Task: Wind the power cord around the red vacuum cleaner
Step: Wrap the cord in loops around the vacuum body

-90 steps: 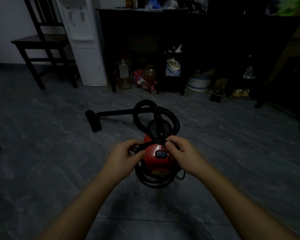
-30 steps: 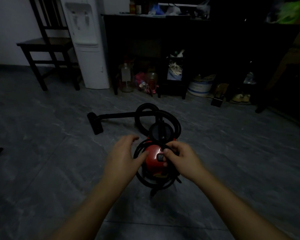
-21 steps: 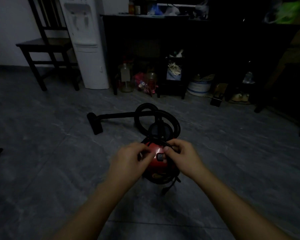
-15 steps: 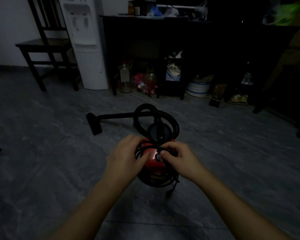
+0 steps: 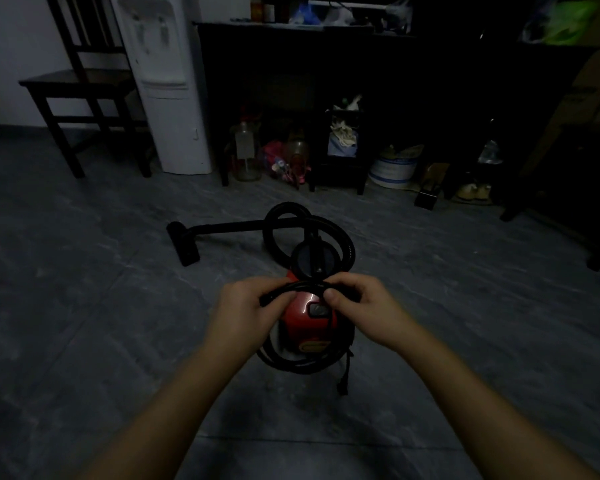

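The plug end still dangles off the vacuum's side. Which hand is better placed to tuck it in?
Probably the right hand: the plug hangs below it, while the left hand pinches the power cord.

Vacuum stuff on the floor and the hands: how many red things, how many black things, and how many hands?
Red: 1, the vacuum cleaner
Black: 3, the power cord, the hose, the floor nozzle
Hands: 2, left hand, right hand
Total: 6

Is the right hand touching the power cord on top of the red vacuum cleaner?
Touching. The head view shows the right hand pinching the power cord between thumb and fingers above the red vacuum cleaner.
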A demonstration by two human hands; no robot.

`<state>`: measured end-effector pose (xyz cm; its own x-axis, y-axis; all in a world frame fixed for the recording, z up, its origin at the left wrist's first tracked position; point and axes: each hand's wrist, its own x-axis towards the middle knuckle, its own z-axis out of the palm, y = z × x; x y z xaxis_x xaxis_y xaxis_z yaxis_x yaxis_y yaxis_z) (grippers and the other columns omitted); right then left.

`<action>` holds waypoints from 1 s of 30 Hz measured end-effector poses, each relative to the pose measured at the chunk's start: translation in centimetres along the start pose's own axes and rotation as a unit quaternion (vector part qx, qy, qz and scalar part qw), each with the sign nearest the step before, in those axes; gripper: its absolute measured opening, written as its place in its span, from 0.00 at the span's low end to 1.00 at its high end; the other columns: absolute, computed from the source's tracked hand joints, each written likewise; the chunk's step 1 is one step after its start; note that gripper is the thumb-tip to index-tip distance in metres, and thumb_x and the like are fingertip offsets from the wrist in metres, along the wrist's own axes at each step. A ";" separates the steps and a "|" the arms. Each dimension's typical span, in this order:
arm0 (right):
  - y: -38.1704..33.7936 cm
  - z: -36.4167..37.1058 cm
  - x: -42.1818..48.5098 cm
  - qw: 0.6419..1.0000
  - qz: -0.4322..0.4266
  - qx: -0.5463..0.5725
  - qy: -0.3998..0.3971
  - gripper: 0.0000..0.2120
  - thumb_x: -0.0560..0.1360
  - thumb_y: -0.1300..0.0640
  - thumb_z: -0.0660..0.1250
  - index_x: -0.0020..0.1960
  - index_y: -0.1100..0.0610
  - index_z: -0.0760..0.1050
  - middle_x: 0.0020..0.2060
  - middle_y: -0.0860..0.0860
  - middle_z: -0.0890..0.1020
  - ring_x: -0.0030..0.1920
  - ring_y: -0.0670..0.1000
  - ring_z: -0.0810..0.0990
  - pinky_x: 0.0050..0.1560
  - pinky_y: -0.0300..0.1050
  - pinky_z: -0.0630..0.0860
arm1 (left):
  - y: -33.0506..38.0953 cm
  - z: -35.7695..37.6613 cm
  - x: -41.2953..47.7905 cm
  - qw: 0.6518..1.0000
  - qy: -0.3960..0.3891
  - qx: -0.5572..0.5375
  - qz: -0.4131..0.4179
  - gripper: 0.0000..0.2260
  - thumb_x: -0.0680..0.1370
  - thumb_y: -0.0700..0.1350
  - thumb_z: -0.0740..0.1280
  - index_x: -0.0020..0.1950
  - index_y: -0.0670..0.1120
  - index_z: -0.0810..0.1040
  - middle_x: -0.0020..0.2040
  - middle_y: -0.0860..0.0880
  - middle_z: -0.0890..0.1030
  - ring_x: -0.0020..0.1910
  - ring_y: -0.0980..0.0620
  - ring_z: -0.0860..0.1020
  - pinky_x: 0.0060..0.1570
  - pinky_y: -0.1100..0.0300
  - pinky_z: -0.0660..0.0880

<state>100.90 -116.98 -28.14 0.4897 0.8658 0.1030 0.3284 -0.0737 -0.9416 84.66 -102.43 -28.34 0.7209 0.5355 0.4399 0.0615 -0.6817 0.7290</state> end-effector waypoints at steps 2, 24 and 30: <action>0.1 0.0 0.1 1.000 -0.004 -0.016 0.001 0.06 0.79 0.58 0.67 0.52 0.54 0.82 0.47 0.59 0.85 0.51 0.61 0.84 0.57 0.63 0.79 | -0.2 0.1 0.1 1.000 0.007 0.001 -0.001 0.08 0.75 0.42 0.74 0.53 0.51 0.86 0.40 0.63 0.83 0.39 0.67 0.81 0.44 0.66 0.78; 1.6 -0.3 0.6 0.995 0.025 -0.083 0.057 0.13 0.80 0.65 0.63 0.51 0.51 0.82 0.47 0.45 0.84 0.52 0.44 0.82 0.52 0.37 0.77 | -3.4 -3.4 -0.2 0.995 -0.076 0.061 0.020 0.12 0.78 0.45 0.69 0.59 0.59 0.79 0.38 0.62 0.83 0.35 0.62 0.83 0.38 0.60 0.81; 3.1 0.3 1.3 0.991 0.047 -0.113 0.049 0.09 0.78 0.63 0.67 0.55 0.54 0.81 0.49 0.46 0.84 0.51 0.41 0.82 0.48 0.31 0.74 | -4.2 -3.3 -0.2 0.996 -0.079 0.017 -0.035 0.10 0.79 0.44 0.69 0.56 0.57 0.83 0.38 0.58 0.84 0.36 0.59 0.84 0.41 0.55 0.83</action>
<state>102.25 -115.94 -31.00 0.5998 0.7980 0.0591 0.4438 -0.2704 -0.8544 81.95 -98.06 -29.78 0.8136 0.4985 0.2993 0.1359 -0.6636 0.7357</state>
